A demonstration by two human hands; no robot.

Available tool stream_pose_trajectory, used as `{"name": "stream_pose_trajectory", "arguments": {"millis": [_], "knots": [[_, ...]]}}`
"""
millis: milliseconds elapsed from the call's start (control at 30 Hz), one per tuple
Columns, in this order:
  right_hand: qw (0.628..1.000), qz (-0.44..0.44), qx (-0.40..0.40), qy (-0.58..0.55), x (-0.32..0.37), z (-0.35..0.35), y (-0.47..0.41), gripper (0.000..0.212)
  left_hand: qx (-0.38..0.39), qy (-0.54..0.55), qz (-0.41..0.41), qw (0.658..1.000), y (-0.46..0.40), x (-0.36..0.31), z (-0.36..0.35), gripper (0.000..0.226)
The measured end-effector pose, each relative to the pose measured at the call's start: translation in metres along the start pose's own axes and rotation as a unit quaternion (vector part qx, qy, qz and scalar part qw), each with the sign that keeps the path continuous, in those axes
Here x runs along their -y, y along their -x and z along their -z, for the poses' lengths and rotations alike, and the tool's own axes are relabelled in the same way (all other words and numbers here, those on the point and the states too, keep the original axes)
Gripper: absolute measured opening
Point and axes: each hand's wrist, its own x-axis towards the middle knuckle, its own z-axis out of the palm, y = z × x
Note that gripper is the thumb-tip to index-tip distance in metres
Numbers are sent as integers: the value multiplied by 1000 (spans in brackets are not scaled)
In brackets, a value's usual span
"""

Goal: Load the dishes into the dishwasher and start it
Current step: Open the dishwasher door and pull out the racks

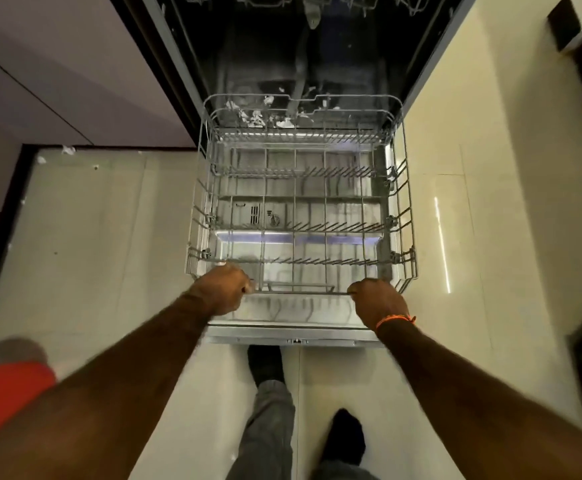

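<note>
Two hands on the lower rack (300, 209), both clamped on its front rail. Left hand (221, 288) wraps the wire near the front-left corner, right hand (377, 298) grips toward the front-right, orange wristband (395, 319) just behind it. Fingers curled over the top wire, knuckles up, arms stretched fwd from a standing stoop.

Rack sits out over the dropped dishwasher door (293, 336), nearly fully extended, its back edge at the tub opening. Empty, no plates, no cups, tines bare. Detergent dispenser (256, 213) shows thru the wire floor on the door's inner face. Further in, dark tub (300, 57) w/ the spray arm feed running up the middle, and white scraps (258, 116) of something lying near the tub's front sill; can't tell what they are. Upper rack (300, 0) only just peeks in at the top edge.

No dishes anywhere in shot, so they're off-camera, prob. on a counter. Task looks barely begun: this reads as the rack-positioning step before loading.

To do it well: keep both hands pulling evenly so the rollers don't skew on the door tracks, stop at the end stop, don't yank. Feet (265, 365) are close under the door lip, mind the shins. Pale floor tiles (92, 237) either side, cabinet fronts (57, 64) to the left.
</note>
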Motion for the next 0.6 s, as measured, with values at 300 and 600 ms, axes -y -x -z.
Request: {"name": "stream_pose_trajectory", "arguments": {"millis": [300, 600], "knots": [[997, -3, -43, -62, 20, 43, -6, 39, -12, -35, -13, 999, 26, -13, 23, 58], [989, 43, -142, -23, 20, 201, -67, 59, -103, -65, -24, 992, -12, -26, 167, 78]]}}
